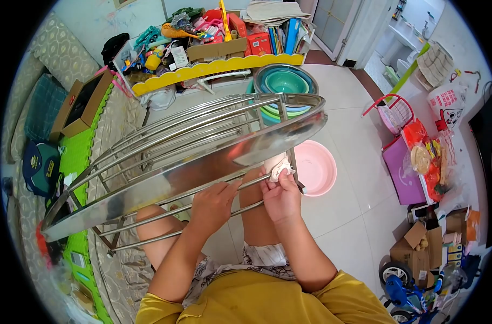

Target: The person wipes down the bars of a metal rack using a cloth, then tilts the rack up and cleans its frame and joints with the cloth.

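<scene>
A shiny metal rack (165, 184) with long tubular bars and a broad polished side panel lies tilted across my lap. My left hand (211, 208) is closed around one of its lower bars, near the middle. Close to the rack's right end, my right hand (282, 201) holds a pale, crumpled cloth (280, 166) against the bar and end post. Part of the cloth is hidden by my fingers. Just beyond that hand, a pink basin (317, 168) stands on the floor.
Stacked basins (287, 81) stand behind the rack, before a yellow-edged toy bed frame (219, 76). To the left is a sofa with a green mat (76, 156). On the right are a purple box (403, 171), a cardboard box (416, 251) and a blue bicycle (418, 294).
</scene>
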Demonstrator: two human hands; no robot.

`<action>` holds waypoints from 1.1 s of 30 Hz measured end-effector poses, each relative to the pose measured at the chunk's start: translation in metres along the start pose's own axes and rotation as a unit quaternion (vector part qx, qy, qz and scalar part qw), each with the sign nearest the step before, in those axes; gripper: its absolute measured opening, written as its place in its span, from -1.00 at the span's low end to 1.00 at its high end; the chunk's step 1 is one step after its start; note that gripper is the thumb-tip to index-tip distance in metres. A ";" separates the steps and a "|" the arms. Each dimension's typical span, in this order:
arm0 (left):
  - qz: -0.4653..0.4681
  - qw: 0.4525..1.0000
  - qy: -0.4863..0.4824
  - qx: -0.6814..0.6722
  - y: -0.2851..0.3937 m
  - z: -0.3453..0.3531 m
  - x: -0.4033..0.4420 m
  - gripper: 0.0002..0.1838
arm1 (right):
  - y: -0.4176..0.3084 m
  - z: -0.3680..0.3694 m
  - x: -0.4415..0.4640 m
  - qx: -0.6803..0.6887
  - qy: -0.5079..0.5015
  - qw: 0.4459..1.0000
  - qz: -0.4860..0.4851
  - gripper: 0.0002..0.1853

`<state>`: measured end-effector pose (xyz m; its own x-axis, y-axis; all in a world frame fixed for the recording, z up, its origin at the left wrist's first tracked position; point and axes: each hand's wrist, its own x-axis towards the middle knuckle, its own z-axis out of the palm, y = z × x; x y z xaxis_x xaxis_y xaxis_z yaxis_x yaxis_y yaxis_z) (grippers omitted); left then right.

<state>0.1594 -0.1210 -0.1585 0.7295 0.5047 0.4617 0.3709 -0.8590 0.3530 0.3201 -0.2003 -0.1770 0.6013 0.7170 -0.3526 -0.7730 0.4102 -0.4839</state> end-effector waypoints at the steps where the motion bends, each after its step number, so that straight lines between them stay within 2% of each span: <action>1: 0.000 1.000 0.000 0.000 0.000 0.000 0.000 -0.66 | 0.000 -0.002 0.000 0.003 -0.011 1.000 0.006 -0.57; 4: 0.004 1.000 -0.002 0.009 -0.001 0.001 0.000 -0.65 | 0.003 -0.005 0.002 -0.005 -0.037 0.999 0.009 -0.57; 8: 0.003 1.000 -0.007 0.016 -0.001 0.002 0.000 -0.63 | 0.007 0.002 -0.004 -0.009 -0.023 1.000 0.005 -0.59; 13: 0.012 1.000 0.002 0.018 0.000 0.002 0.001 -0.63 | 0.020 -0.003 -0.008 -0.018 -0.070 0.996 0.047 -0.62; 16: -0.011 1.000 0.000 -0.016 0.004 0.001 0.003 -0.72 | 0.030 0.000 -0.015 -0.027 -0.076 0.996 0.049 -0.63; 18: -0.080 0.989 0.032 -0.120 0.005 0.001 0.003 -0.74 | 0.039 -0.001 -0.021 -0.017 -0.088 0.994 0.068 -0.62; 21: -0.131 0.983 0.016 -0.126 -0.001 0.001 0.000 -0.75 | 0.051 0.010 -0.036 -0.023 -0.079 0.994 0.078 -0.62; 27: -0.076 0.989 0.010 -0.124 0.000 -0.008 0.004 -0.78 | 0.048 0.007 -0.029 -0.057 -0.069 0.993 0.075 -0.72; 33: -0.075 0.989 -0.001 -0.128 0.000 -0.008 0.003 -0.80 | 0.029 0.001 -0.019 -0.069 -0.058 0.990 0.109 -0.79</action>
<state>0.1570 -0.1183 -0.1508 0.6780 0.6246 0.3875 0.3175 -0.7243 0.6120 0.2863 -0.2016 -0.1836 0.3906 0.8428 -0.3703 -0.8418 0.1642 -0.5143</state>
